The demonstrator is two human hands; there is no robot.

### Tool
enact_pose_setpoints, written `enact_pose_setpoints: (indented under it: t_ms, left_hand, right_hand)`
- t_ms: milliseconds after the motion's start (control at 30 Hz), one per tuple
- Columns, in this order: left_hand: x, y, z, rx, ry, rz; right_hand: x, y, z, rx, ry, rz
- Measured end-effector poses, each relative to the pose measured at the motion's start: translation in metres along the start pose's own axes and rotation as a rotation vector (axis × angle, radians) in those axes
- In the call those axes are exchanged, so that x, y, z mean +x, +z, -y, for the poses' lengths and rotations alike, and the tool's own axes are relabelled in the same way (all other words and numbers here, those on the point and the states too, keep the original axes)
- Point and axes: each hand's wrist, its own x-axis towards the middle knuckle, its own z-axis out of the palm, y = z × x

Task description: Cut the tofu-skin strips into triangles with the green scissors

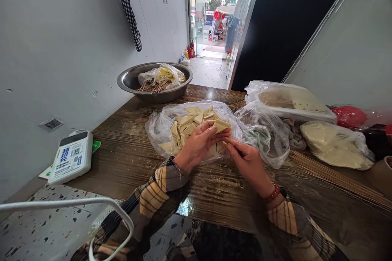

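Note:
My left hand (199,143) is closed on a folded pale-yellow triangular piece (221,125), pinched between thumb and fingers. Close beside it, my right hand (248,165) has its thumb and fingertips pressed together on what looks like a thin wooden stick, mostly hidden by the fingers. Both hands are over a clear plastic bag (159,120) spread on the dark wooden table (122,161). Many similar folded pieces (186,122) lie heaped on the bag, partly covered by my left hand.
A metal basin (154,97) with bagged skewers stands at the back left. On the right are a wrapped tray (290,100), a bag of round yellowish sheets (335,144) and a bundle of thin sticks (339,177). A white case (72,157) sits at the left edge.

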Motion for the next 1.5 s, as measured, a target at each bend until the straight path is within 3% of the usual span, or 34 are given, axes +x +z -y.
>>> enact_pose_setpoints:
  t_ms: [267, 633, 1167, 1500]
  left_hand:
    - [-0.002, 0.005, 0.003, 0.122, 0.072, 0.008]
    - [-0.006, 0.012, 0.009, 0.189, 0.048, -0.016]
    - [-0.005, 0.007, 0.008, 0.095, -0.029, 0.057]
    - [-0.006, 0.007, 0.006, 0.086, 0.048, -0.047]
  right_hand:
    - [0.001, 0.0, -0.001, 0.012, -0.002, -0.044]
    - [0.002, 0.004, -0.001, -0.015, 0.03, -0.097]
    - [0.0, 0.004, 0.001, 0.011, 0.032, -0.06]
    - [-0.004, 0.007, 0.001, 0.013, 0.071, -0.014]
